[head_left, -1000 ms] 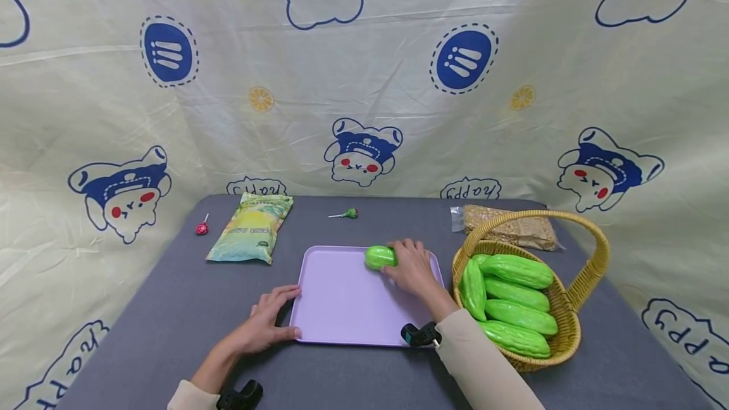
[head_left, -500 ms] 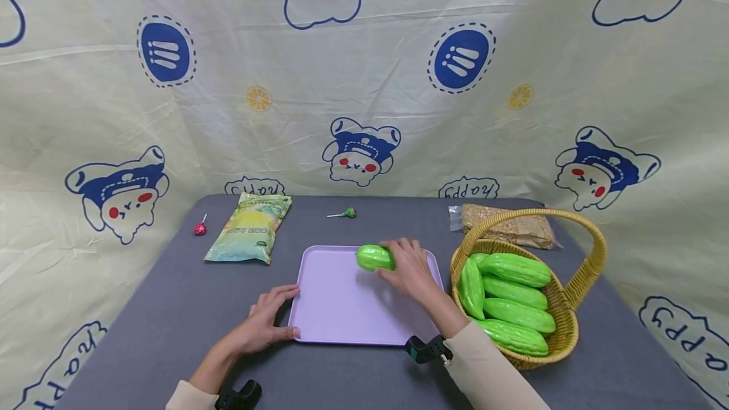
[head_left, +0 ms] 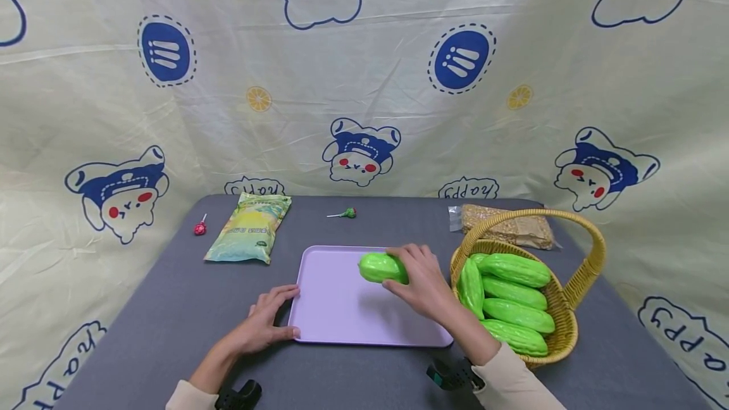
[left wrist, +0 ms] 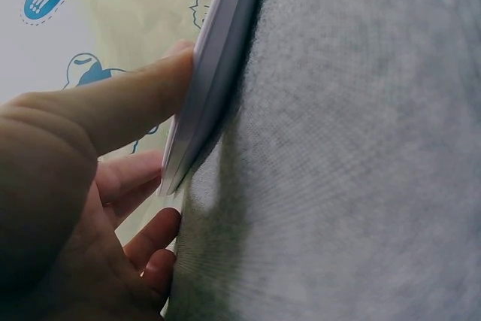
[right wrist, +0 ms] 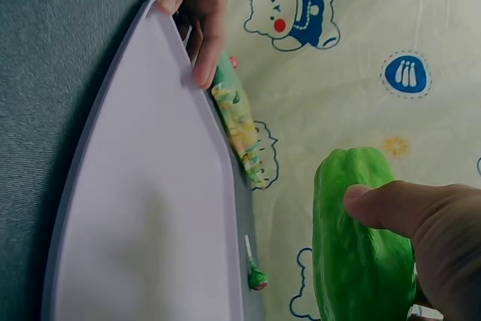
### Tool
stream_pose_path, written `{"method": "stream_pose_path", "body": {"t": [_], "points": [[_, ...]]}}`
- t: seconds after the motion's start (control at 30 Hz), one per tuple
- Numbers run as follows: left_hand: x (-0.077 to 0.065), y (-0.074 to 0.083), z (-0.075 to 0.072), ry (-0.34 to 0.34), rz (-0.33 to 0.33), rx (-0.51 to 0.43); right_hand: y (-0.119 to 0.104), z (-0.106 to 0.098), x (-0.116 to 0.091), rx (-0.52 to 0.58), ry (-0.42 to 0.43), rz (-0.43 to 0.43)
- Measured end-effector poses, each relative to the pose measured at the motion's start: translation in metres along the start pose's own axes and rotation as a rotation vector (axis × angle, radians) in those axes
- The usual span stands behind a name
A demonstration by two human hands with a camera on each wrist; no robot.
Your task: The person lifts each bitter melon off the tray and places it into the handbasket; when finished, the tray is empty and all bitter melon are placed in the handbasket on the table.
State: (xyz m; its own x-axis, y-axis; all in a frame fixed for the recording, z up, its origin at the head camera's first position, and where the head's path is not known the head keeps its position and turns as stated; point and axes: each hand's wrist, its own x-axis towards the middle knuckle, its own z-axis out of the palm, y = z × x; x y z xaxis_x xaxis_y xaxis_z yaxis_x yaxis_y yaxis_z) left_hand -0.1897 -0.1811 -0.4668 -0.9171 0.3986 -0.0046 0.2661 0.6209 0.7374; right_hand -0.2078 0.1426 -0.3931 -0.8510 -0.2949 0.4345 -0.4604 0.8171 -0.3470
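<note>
My right hand [head_left: 420, 277] grips a bright green, ridged bitter gourd [head_left: 380, 267] above the far right part of a lilac tray [head_left: 330, 315]. In the right wrist view, the thumb lies along the side of the bitter gourd [right wrist: 357, 253], and the tray [right wrist: 143, 208] shows a soft shadow. My left hand [head_left: 264, 321] rests at the left edge of the tray, its thumb by the near corner and its fingers spread along the side. The left wrist view shows the thumb of that hand [left wrist: 83, 163] against the tray's rim [left wrist: 203, 88].
A wicker basket [head_left: 569, 328] with a tall handle stands right of the tray, holding several bitter gourds [head_left: 515, 293]. Behind it lies a clear bag of grain-like pieces [head_left: 512, 226]. Further left are a green lollipop [head_left: 348, 213], a yellow-green packet [head_left: 249, 229] and a red lollipop [head_left: 200, 228].
My right hand has lifted the bitter gourd off the tray's far side and drawn it slightly nearer, with the forearm shifting right and back. The left hand has stayed put.
</note>
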Motion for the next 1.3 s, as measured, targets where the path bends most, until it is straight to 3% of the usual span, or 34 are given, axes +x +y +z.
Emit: {"method": "stream_pose_path", "body": {"t": [0.53, 0.77, 1.3], "points": [[0.001, -0.001, 0.0, -0.003, -0.008, 0.012, 0.017, -0.046, -0.033, -0.017, 0.091, -0.091], [0.002, -0.001, 0.0, -0.003, -0.005, 0.008, 0.029, -0.067, -0.051, -0.027, 0.087, -0.072], [0.001, -0.002, 0.001, 0.008, 0.005, 0.009, 0.068, -0.089, -0.083, -0.133, 0.207, -0.11]]}}
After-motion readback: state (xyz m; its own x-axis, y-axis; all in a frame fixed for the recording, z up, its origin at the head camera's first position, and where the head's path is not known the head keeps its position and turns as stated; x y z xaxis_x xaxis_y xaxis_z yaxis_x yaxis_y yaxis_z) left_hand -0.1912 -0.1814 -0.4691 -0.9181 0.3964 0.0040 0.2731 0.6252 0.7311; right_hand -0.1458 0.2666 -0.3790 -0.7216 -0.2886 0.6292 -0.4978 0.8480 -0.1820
